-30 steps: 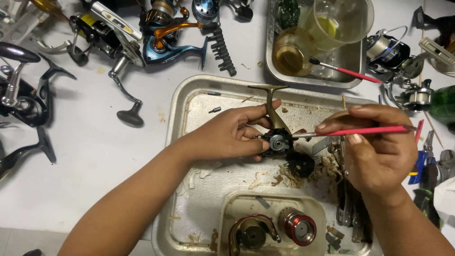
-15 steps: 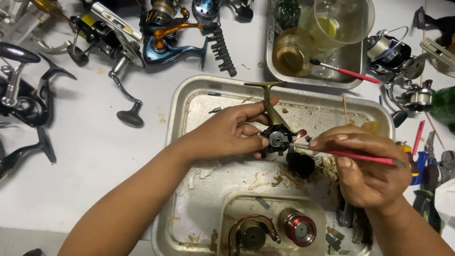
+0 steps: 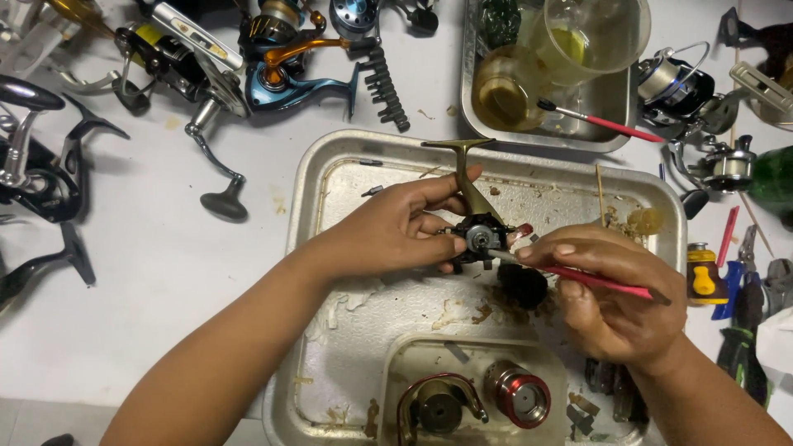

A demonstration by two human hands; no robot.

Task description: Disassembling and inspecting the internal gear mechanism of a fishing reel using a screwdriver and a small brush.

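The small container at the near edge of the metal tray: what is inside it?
The small container holds a bronze rotor with bail and a red-rimmed spool. Its floor beneath them is hidden.

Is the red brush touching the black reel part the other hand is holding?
Touching. The head view shows the tip of the red brush, held in the right hand, meeting the black reel body gripped by the left hand.

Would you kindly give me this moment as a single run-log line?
left hand: holds reel body over metal tray | right hand: holds red brush, tip at reel body | spool: in small container
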